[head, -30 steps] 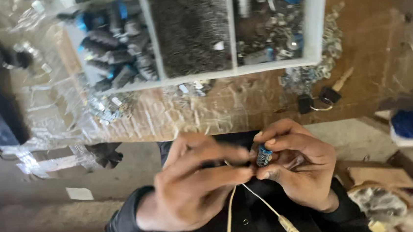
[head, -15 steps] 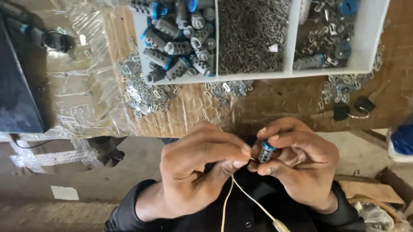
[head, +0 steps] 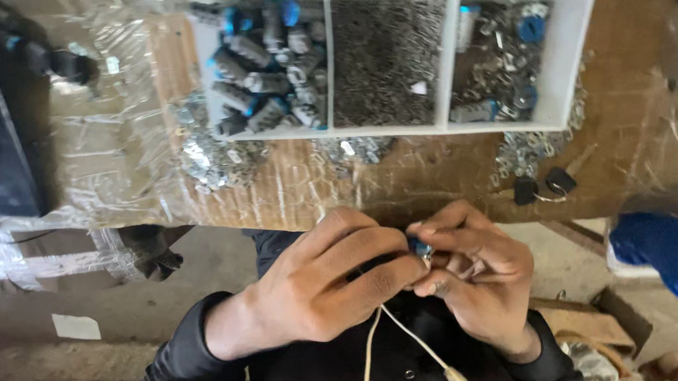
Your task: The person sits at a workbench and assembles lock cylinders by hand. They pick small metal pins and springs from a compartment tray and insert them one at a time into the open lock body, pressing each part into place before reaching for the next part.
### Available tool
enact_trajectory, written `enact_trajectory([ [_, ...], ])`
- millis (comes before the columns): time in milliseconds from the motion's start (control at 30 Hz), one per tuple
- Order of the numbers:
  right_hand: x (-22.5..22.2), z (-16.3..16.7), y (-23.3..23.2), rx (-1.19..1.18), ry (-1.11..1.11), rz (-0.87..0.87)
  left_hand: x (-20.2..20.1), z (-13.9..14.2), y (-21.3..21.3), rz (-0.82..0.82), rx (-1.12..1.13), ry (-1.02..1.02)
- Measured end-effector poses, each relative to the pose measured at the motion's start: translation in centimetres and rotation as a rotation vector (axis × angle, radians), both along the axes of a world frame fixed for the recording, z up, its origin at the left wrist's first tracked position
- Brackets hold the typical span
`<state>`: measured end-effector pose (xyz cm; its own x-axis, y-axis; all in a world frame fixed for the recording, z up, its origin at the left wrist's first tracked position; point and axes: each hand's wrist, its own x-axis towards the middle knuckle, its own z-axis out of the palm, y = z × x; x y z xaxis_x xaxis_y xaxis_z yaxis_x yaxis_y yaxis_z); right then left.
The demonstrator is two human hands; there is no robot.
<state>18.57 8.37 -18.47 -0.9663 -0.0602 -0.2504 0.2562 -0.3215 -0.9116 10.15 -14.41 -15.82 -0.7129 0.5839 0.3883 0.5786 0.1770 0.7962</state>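
Blue shows between the fingertips: a small blue-tipped part (head: 420, 247) sits pinched where the left hand (head: 318, 289) and the right hand (head: 474, 272) meet, just below the near edge of the white tray (head: 577, 43). Both hands are curled tight, thumbs and forefingers pressed together on the part; most of it is hidden, so its shape is hard to tell. A pale cord (head: 403, 343) hangs from the pinch, in two strands, toward the person's dark jacket.

Work this fine likely goes best with the hands braced against each other and the part turned slowly, the cord kept slack.

The white tray shows three full compartments in its near row: grey cylinders with blue caps (head: 265, 67) at its left, a heap of tiny metal pieces in the middle, mixed metal and blue bits at its right. Loose washers (head: 211, 156) lie spilled below the tray's left corner, too many to count. Two dark keys (head: 544, 185) lie below its right corner.
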Motion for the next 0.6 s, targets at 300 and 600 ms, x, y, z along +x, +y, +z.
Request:
enact_trajectory([
  [300,-2.5,-1.0,-2.7,-0.203,-0.132,0.470,2.0,-0.3,-5.4,0.021,0.456,-0.904],
  [600,-3.3,0.1,-5.3,-0.219,-0.180,0.100,-1.1,1.0,-5.3,0.568,-0.484,-0.090],
])
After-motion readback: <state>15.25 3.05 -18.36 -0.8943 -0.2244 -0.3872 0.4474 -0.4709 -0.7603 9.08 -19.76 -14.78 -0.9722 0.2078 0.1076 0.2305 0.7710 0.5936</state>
